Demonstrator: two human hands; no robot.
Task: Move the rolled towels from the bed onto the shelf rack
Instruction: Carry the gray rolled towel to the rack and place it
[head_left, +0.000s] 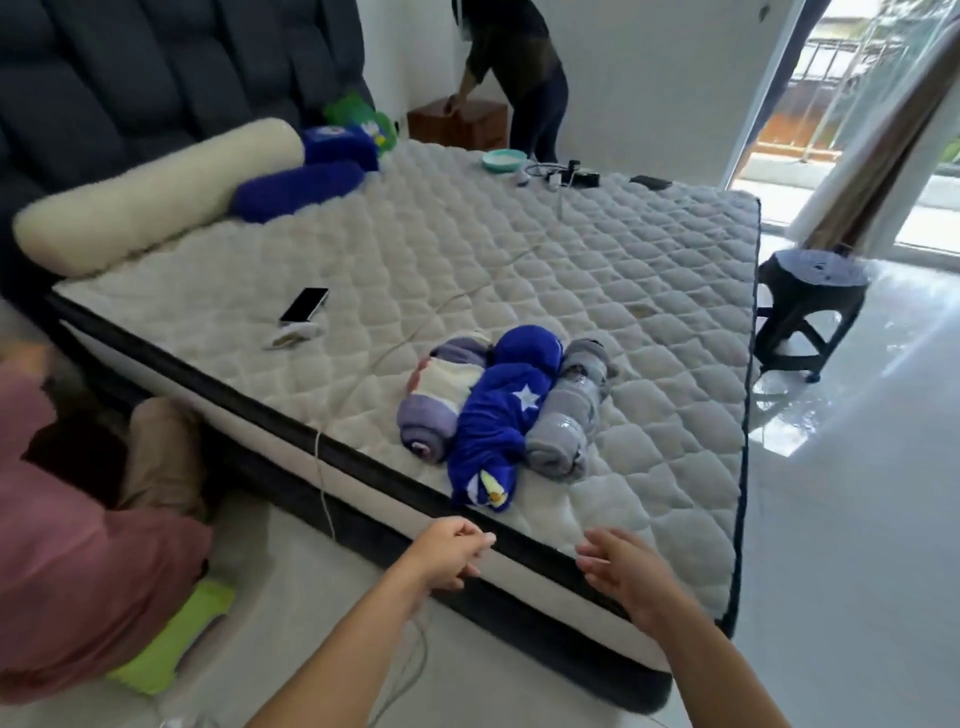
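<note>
Two bare hands reach toward three rolled towels on the white quilted bed (519, 249).

The left hand (451, 552) has loosely curled, empty fingers; the right hand (626, 574) has spread, empty fingers. The purple striped fuzzy roll (441, 395), blue starred fuzzy roll (506, 410) and grey fuzzy roll (566, 410) lie touching, long sides pointing away.

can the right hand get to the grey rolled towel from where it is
Probably yes: the right hand hovers open at the mattress edge, and nothing lies between it and the grey rolled towel just ahead.
</note>
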